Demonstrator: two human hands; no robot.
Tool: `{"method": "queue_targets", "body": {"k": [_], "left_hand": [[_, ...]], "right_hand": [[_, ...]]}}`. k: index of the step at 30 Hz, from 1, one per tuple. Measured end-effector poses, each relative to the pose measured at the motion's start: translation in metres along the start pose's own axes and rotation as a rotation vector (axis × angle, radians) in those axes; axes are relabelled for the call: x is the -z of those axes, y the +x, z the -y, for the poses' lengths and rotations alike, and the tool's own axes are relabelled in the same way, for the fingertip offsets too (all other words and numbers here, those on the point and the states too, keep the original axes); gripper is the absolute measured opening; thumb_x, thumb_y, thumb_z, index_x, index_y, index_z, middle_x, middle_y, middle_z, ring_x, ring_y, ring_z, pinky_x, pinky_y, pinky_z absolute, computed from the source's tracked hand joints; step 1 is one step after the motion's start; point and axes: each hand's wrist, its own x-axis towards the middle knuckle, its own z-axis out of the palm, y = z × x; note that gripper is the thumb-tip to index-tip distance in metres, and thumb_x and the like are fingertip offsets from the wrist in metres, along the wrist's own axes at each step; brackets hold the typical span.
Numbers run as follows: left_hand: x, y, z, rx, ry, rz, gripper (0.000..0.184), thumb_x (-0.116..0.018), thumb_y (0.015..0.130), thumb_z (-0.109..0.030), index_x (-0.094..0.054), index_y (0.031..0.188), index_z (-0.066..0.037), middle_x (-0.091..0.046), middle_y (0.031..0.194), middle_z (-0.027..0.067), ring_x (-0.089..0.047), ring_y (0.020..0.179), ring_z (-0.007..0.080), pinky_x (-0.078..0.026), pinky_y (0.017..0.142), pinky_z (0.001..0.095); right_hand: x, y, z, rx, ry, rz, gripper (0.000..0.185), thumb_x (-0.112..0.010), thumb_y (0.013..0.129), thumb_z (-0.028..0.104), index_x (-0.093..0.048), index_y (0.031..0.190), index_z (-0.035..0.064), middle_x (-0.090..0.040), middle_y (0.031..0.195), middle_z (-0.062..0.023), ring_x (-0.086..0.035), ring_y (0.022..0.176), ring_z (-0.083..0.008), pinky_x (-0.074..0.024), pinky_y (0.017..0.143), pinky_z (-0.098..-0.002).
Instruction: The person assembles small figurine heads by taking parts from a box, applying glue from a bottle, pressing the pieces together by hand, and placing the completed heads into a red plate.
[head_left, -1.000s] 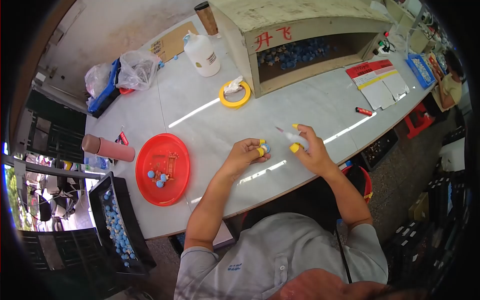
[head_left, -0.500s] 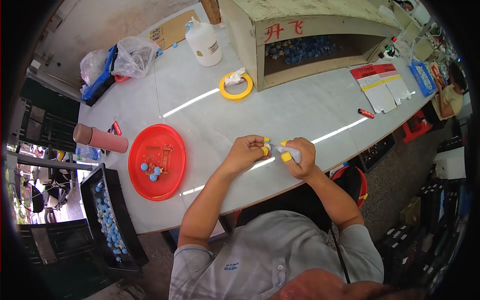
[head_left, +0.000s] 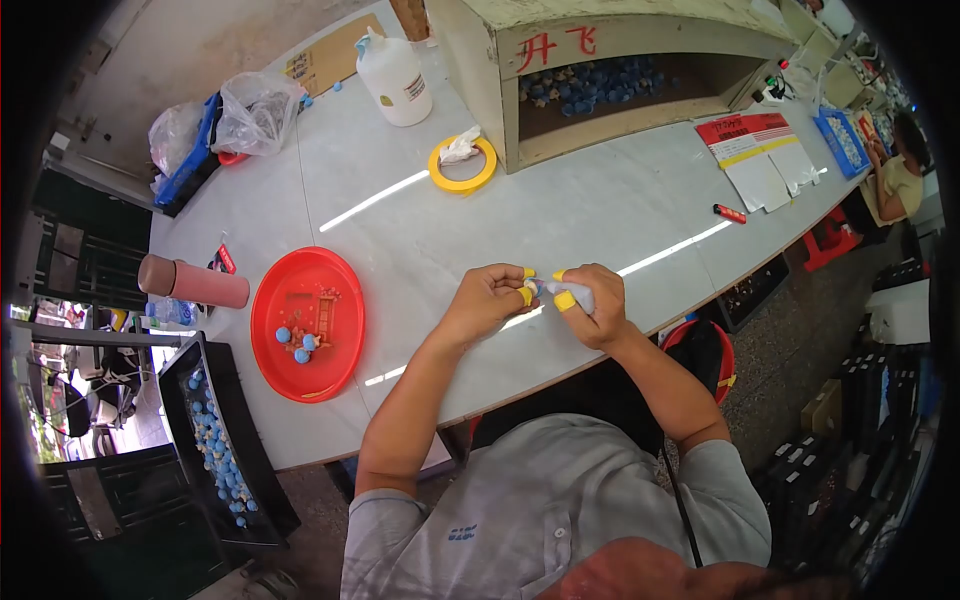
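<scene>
My left hand (head_left: 484,302), with yellow covers on the thumb and a fingertip, pinches a small blue-and-pale piece (head_left: 536,287) above the table. Its exact shape is mostly hidden by the fingers. In my right hand (head_left: 606,308), also with yellow fingertip covers, is a small whitish squeeze bottle (head_left: 578,295). The bottle's narrow tip points left and meets, or nearly meets, the small piece. Left of both hands, a red round tray (head_left: 322,375) holds several blue ball-shaped pieces (head_left: 302,355) and some small orange-red bits.
A pink tumbler (head_left: 205,283) lies beyond the tray. Blue pieces fill part of a black bin (head_left: 270,500) at the left. Toward the back are yellow tape (head_left: 487,178), a white bottle (head_left: 397,85) and a shelf box (head_left: 507,120). Another person (head_left: 905,180) sits far right.
Both hands keep their grips, and the squeeze bottle's tip stays at the small piece. The right-hand fingers have shifted slightly on the bottle. The whole view has moved a little.
</scene>
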Motion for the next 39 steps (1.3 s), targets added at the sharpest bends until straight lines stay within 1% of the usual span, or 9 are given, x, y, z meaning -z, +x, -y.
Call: {"method": "queue_targets", "body": {"k": [7,10,14,16,19,23,29,39], "left_hand": [[0.006,0.004,0.006,-0.008,0.013,0.007,0.029,-0.065,0.094,-0.001,-0.059,0.12,0.011,-0.067,0.11,0.0152,-0.071,0.099,0.0221,-0.059,0.088,0.0272],[0.001,0.003,0.003,0.001,-0.026,-0.029,0.028,-0.063,0.093,0.001,-0.058,0.118,0.013,-0.068,0.105,0.0155,-0.071,0.091,0.0192,-0.059,0.081,0.0245],[0.0,0.002,0.0,0.015,-0.012,-0.046,0.028,-0.061,0.094,0.001,-0.057,0.119,0.013,-0.068,0.106,0.0162,-0.071,0.093,0.0194,-0.059,0.082,0.0246],[0.001,0.003,0.002,0.015,-0.016,-0.052,0.028,-0.06,0.095,0.0,-0.057,0.119,0.013,-0.068,0.106,0.0164,-0.071,0.094,0.0194,-0.058,0.083,0.0247],[0.003,0.003,0.003,0.009,0.004,-0.033,0.028,-0.061,0.095,-0.003,-0.059,0.119,0.01,-0.069,0.109,0.0165,-0.071,0.096,0.0209,-0.058,0.086,0.025],[0.004,0.004,0.005,-0.002,0.006,-0.039,0.027,-0.06,0.095,-0.003,-0.059,0.119,0.01,-0.069,0.109,0.0176,-0.072,0.097,0.0219,-0.059,0.086,0.0255],[0.002,0.003,0.004,-0.007,-0.007,-0.036,0.026,-0.059,0.095,-0.002,-0.059,0.118,0.01,-0.069,0.109,0.0182,-0.072,0.098,0.0233,-0.059,0.088,0.0274],[0.002,0.004,0.005,-0.001,0.037,-0.033,0.029,-0.061,0.094,-0.001,-0.059,0.119,0.011,-0.068,0.11,0.0176,-0.071,0.099,0.0226,-0.058,0.089,0.0287]], "right_hand": [[0.002,0.001,0.005,0.021,-0.079,0.002,0.018,-0.072,0.073,0.006,-0.063,0.088,0.0003,-0.065,0.07,-0.0121,-0.057,0.053,-0.0269,-0.0446,0.053,-0.0355],[0.002,-0.001,0.004,0.048,-0.114,0.007,0.018,-0.073,0.072,0.007,-0.064,0.087,0.0013,-0.063,0.068,-0.0108,-0.054,0.05,-0.0257,-0.0427,0.051,-0.0346],[0.002,-0.002,0.005,0.086,-0.155,0.006,0.018,-0.073,0.072,0.008,-0.064,0.087,0.0026,-0.063,0.066,-0.0094,-0.052,0.049,-0.0246,-0.0416,0.05,-0.034],[0.003,-0.001,0.007,0.093,-0.171,0.012,0.018,-0.073,0.072,0.008,-0.064,0.087,0.003,-0.063,0.067,-0.0093,-0.054,0.049,-0.0247,-0.042,0.05,-0.0338],[0.004,0.002,0.011,0.111,-0.181,0.017,0.019,-0.073,0.072,0.009,-0.064,0.087,0.0034,-0.064,0.068,-0.0091,-0.056,0.05,-0.0248,-0.0426,0.05,-0.0335],[0.006,0.002,0.014,0.11,-0.212,0.052,0.019,-0.073,0.071,0.009,-0.064,0.087,0.0034,-0.065,0.07,-0.0087,-0.059,0.053,-0.0248,-0.0435,0.051,-0.0334],[0.003,-0.004,0.01,0.142,-0.173,0.054,0.02,-0.073,0.069,0.009,-0.064,0.086,0.0034,-0.066,0.07,-0.0081,-0.06,0.053,-0.0252,-0.0436,0.051,-0.034],[0.005,0.0,0.01,0.071,-0.182,0.031,0.018,-0.073,0.071,0.007,-0.063,0.085,0.0025,-0.064,0.068,-0.0088,-0.058,0.052,-0.0256,-0.0429,0.05,-0.0341]]}}
